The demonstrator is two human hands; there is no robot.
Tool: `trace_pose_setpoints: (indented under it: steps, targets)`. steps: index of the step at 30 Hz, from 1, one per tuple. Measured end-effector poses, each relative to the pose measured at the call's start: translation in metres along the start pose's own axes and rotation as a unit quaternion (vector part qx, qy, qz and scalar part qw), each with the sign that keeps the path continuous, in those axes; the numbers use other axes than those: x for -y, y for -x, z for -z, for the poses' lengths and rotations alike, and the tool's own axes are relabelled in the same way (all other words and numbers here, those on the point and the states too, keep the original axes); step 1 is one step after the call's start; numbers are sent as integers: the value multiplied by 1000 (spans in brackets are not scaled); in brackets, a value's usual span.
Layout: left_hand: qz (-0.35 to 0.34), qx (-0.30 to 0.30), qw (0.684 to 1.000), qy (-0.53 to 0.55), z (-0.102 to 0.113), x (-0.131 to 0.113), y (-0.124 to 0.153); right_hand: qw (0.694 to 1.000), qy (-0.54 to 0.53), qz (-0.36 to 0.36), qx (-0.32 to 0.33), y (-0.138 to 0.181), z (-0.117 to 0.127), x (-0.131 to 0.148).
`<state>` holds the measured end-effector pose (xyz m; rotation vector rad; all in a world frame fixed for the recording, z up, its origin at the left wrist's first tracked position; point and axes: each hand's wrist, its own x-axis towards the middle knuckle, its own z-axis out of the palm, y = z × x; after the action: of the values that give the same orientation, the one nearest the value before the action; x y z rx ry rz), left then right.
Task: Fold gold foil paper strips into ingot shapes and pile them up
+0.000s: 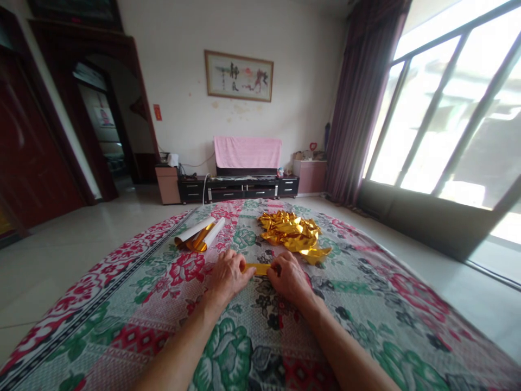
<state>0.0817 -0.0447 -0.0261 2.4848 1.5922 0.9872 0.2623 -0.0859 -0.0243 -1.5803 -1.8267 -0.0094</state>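
Note:
A small strip of gold foil paper (258, 268) lies on the floral cloth (244, 336) between my two hands. My left hand (228, 275) pinches its left end with curled fingers. My right hand (290, 277) presses down on its right end, fingers closed. Just beyond my right hand sits a heap of folded gold foil pieces (293, 233). A rolled stack of gold foil sheets (200, 233), white on the outside, rests to the far left of the heap.
The cloth covers a large rounded table. Beyond it stand a low dark TV cabinet (240, 188) with a pink cloth over the screen, a framed picture (238, 76) on the wall, a doorway at left, and purple curtains beside big windows at right.

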Motion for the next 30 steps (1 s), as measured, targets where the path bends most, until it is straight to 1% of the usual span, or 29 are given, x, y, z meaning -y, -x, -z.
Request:
trace_pose_setpoints:
  steps: [7,11,14,17,22,26,30]
  targets:
    - [-2,-5,1000,-28,3,-4,2,998,28,-47,-17,-1,-6,8]
    - [-5,-14,998,-63,3,-8,4,996,53,-61,-23,-2,-9,11]
    - [0,-10,998,-66,2,-7,3,996,66,-60,-15,-2,-9,10]
    - [9,15,999,-43,2,0,0,996,67,-51,1,0,-5,7]
    - [-7,65,998,24,6,18,-6,997,61,-31,40,1,4,-1]
    - [-19,97,993,67,8,29,-8,997,50,-19,58,-1,6,-6]
    - [-10,125,989,83,8,36,-10,996,41,-19,77,-3,6,-8]
